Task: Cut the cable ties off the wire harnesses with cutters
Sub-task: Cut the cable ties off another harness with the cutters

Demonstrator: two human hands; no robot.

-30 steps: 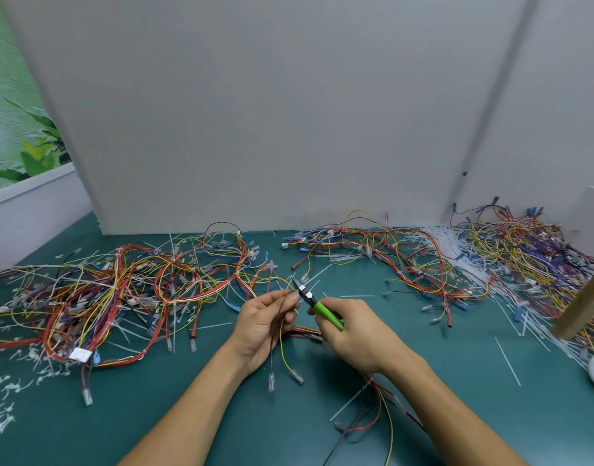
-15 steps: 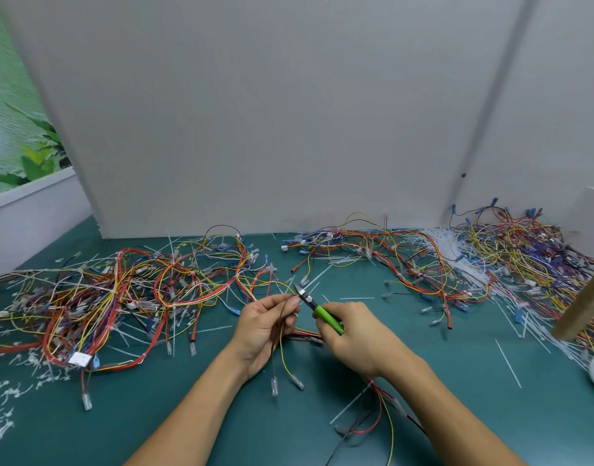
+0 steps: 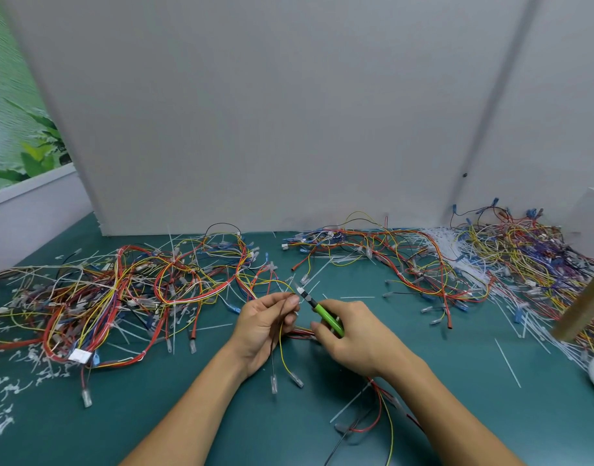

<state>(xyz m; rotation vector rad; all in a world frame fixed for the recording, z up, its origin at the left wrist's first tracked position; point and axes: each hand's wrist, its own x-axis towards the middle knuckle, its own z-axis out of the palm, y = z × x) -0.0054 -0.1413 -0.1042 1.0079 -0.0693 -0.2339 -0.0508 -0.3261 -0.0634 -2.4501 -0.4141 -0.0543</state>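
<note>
Toward the tabletop's front edge, the left hand pinches 2 thin wires with its fingers. The right hand grips green cutters angled toward the far-left corner, tip at the wires. Tangled harness heaps crowd both sides.

Left grip pinches wires; right grip curled round cutters.

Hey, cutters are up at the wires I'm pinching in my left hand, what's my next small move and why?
Probably squeeze the cutters to snip: the right hand grips their green handle, and their tip sits at a small white piece, likely a tie, beside the wires that the left hand pinches.
</note>
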